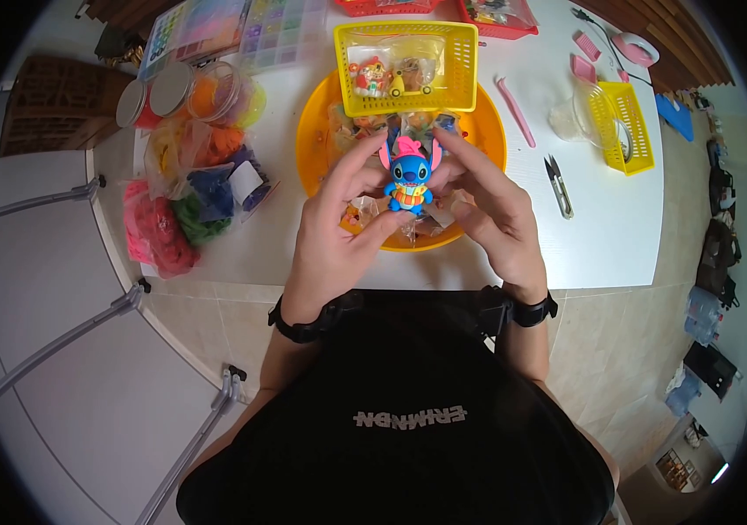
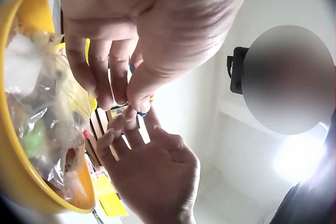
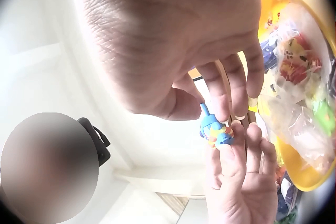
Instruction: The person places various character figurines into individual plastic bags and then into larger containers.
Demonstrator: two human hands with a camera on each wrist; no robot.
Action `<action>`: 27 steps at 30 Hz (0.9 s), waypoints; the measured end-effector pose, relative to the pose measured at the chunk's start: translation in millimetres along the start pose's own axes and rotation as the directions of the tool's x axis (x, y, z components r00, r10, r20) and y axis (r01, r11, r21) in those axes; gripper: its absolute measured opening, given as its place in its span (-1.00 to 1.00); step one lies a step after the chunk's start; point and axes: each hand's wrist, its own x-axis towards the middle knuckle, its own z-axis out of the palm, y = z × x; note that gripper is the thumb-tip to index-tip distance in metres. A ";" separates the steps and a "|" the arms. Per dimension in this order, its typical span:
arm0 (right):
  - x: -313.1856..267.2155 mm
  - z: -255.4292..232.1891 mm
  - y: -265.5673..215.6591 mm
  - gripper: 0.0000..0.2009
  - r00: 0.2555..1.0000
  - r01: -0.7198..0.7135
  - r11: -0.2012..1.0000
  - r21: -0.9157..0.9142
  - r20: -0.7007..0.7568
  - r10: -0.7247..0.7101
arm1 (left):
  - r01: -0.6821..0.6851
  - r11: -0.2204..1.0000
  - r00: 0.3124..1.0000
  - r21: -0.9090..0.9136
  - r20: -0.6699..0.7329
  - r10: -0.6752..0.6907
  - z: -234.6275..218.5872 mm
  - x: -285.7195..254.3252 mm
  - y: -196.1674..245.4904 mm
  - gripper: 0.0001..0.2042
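Note:
A small blue cartoon figurine (image 1: 409,171) with big ears, a pink tuft and a yellow-orange outfit stands upright before me, facing the head camera. My left hand (image 1: 336,229) pinches it low down, thumb by its feet and fingers behind. On the other side my right hand (image 1: 503,229) curves around with spread, fairly straight fingers; its index fingertip is near the figurine's ear and its thumb stands apart. In the right wrist view the figurine (image 3: 211,129) shows side-on at the left fingertips. Below both hands lies a round yellow basin (image 1: 312,131) of plastic-bagged trinkets.
A yellow basket (image 1: 408,108) with bagged figurines sits across the basin's far side. Bags of coloured material (image 1: 203,192) and lidded jars (image 1: 169,87) stand left. Rightward lie a pink tool (image 1: 515,112), small snips (image 1: 558,188) and another yellow basket (image 1: 640,157).

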 end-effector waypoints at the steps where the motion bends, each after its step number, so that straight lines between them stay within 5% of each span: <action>1: 0.2 0.4 -0.1 -0.29 1.000 0.000 1.000 0.001 0.001 0.000 | -0.011 1.000 1.000 0.027 0.004 0.011 -1.1 -0.1 -0.9 -0.24; 9: 0.3 2.3 1.0 -0.26 1.000 -0.005 1.000 0.023 -0.003 0.005 | 0.003 1.000 1.000 0.014 -0.016 -0.003 2.3 -1.6 -0.2 -0.25; 14: 4.3 1.1 2.9 -0.48 0.998 0.065 0.998 0.000 0.006 -0.065 | 0.031 0.993 0.999 -0.112 -0.024 -0.034 11.5 -4.1 0.4 -0.30; 21: 11.0 8.1 6.5 -0.03 1.000 0.008 1.000 -0.022 -0.009 -0.008 | -0.044 0.985 0.995 -0.165 -0.100 0.028 32.7 -7.5 0.3 -0.31; 27: 10.3 7.6 3.0 0.07 0.999 -0.034 0.997 -0.063 -0.029 0.032 | -0.041 0.990 0.996 -0.134 -0.086 0.030 31.4 -7.9 -3.9 -0.31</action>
